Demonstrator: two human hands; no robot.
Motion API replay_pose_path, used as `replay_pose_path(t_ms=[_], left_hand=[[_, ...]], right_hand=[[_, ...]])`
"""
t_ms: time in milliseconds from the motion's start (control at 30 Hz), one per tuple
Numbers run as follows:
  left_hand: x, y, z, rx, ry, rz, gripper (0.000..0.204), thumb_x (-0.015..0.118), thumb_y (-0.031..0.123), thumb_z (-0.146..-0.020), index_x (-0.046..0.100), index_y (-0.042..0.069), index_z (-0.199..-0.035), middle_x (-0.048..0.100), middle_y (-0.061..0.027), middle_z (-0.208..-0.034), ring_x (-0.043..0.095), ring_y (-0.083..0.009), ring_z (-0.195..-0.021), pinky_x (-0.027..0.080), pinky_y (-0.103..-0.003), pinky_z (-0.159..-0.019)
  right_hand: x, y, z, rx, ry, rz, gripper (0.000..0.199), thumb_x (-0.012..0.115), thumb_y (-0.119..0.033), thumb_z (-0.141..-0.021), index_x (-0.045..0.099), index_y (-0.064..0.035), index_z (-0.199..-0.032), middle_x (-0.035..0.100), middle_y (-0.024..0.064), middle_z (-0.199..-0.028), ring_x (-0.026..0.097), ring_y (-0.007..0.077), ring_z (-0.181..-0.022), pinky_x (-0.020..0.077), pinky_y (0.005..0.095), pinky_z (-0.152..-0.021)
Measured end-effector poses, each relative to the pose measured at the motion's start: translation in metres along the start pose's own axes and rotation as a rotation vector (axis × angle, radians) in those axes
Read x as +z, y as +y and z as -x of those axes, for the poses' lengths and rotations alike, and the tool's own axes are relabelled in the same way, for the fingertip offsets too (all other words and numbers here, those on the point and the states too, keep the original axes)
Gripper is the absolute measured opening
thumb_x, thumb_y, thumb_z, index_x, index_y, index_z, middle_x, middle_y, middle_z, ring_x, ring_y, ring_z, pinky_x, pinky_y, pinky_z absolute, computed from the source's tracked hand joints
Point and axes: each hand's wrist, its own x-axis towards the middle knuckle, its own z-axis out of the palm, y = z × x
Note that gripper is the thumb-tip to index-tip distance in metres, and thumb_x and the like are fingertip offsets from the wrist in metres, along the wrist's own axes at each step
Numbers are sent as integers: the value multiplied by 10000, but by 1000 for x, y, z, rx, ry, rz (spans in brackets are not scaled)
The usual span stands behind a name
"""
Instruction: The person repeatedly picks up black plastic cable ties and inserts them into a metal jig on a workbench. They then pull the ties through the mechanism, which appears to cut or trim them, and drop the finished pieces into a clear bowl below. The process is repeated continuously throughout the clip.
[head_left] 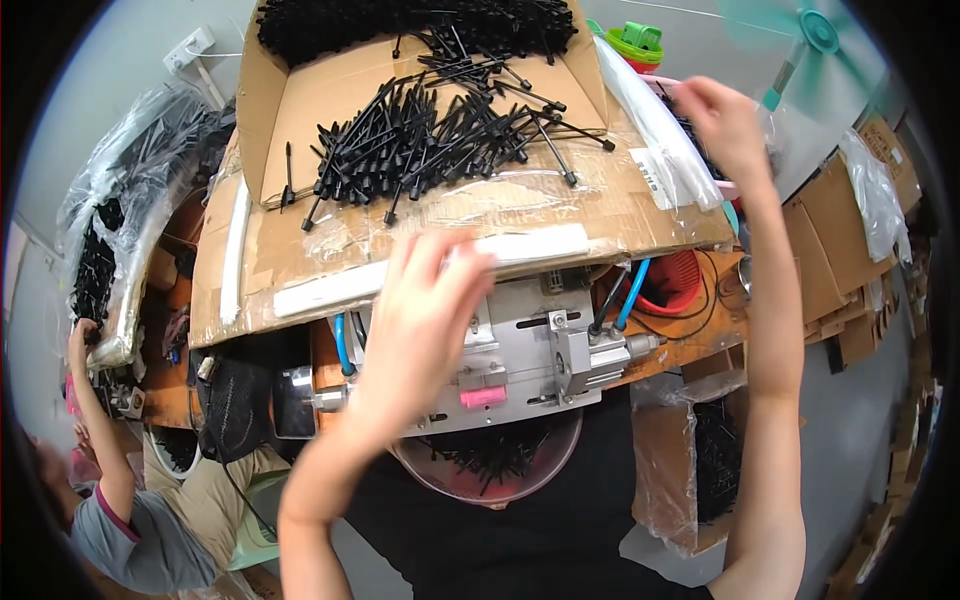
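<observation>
My left hand (425,305) is above the metal fixture (520,335), in front of the cardboard's near edge; its fingers are smeared by motion and I cannot see anything in them. To the upper right, my right hand (722,128) hovers over a pink-rimmed basket (726,186) of black parts. Its fingers are curled together; whether something is between them is hidden. Beyond the left hand, a pile of black plastic rods with thick ends (420,145) lies on the cardboard box (620,215). A pink piece (483,397) sits at the fixture's front.
Below the fixture is a clear bowl (490,480) of black parts. A red basket (672,280) and blue hoses (632,295) are right of the fixture. An open carton (668,460) stands lower right. At left, another person (150,530) reaches toward bagged black parts (95,260).
</observation>
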Motion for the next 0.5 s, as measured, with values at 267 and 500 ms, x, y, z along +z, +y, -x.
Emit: replay_pose_path(t_ms=[267, 500], left_hand=[[36, -89, -95, 247, -124, -617, 440, 595, 287, -939, 522, 261, -1373, 426, -75, -1479, 312, -289, -1412, 182, -678, -1102], [-9, -129, -84, 144, -156, -651, 392, 563, 296, -967, 533, 254, -1356, 425, -65, -1477, 324, -281, -1412, 192, -625, -1126]], right_hand=[[104, -69, -21, -77, -213, 121, 265, 650, -279, -912, 681, -19, -947, 687, 180, -800, 662, 352, -767, 508, 417, -698], [115, -128, 9, 23, -436, -159, 280, 659, -247, -898, 647, 32, -870, 643, 119, -626, 580, 158, -529, 451, 318, -518]])
